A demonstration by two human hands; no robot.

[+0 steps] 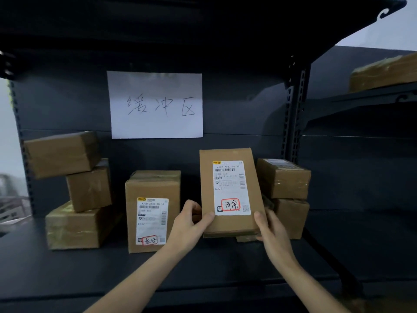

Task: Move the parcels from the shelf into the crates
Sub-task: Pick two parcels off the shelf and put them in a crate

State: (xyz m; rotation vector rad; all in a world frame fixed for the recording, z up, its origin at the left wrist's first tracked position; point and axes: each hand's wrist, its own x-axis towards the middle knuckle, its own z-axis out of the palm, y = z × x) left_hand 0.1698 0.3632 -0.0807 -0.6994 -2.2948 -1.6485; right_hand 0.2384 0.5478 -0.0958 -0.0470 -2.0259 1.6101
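A flat brown parcel [229, 154] with a white shipping label stands upright, label facing me, on the dark shelf [67, 272]. My left hand [189, 222] grips its lower left corner, thumb across the front. My right hand [270, 231] grips the lower right edge. Another labelled parcel [153, 186] stands just left of it. A leaning stack of three plain boxes [79, 188] sits at the far left. Two stacked boxes [286, 195] stand right behind the held parcel. No crate is in view.
A white paper sign [155, 105] with handwriting hangs on the shelf's back panel. A slotted steel upright [293, 118] bounds the bay on the right. A neighbouring shelf at upper right carries a wrapped brown parcel [383, 73]. An upper shelf overhangs close above.
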